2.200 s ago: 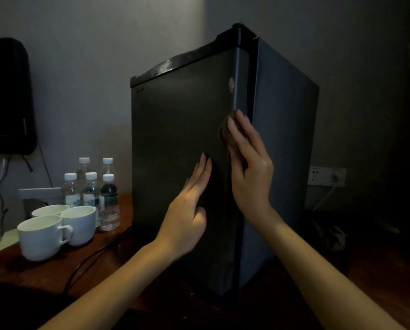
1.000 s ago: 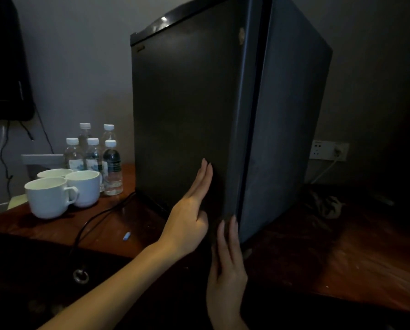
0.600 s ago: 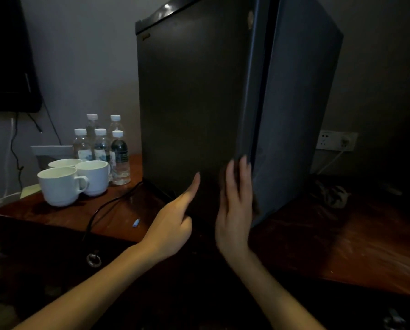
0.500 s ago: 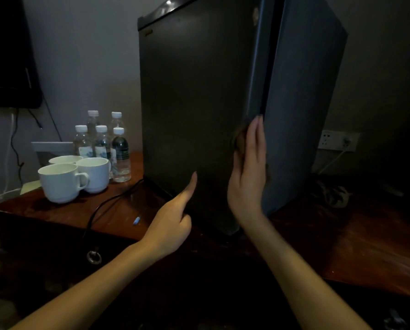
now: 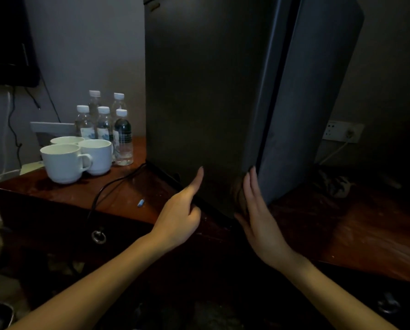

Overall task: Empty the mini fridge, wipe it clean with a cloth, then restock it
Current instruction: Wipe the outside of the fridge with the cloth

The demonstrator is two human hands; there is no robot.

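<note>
Fridge (image 5: 306,91) shut on desk (image 5: 366,234). Held right hand (image 5: 258,217) flat, fingers (image 5: 251,186) straight, at door (image 5: 199,103) seam (image 5: 270,103); touched door with left hand (image 5: 180,217)'s forefinger (image 5: 196,179), rest curled, empty. Likely opening: needed fingertips hooked into seam.

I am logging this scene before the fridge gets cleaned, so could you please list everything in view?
mini fridge: one, dark grey, on the table
table: one, reddish-brown wood, under the fridge
cups: three, white, table's left end
water bottles: five, clear with white caps, behind the cups
cord: one, black, from fridge base across table
wall socket: one, white, right of the fridge
cloth: one, brown, at the door's lower edge
left hand: forefinger touching the door
right hand: straight fingers pressing the cloth
</note>
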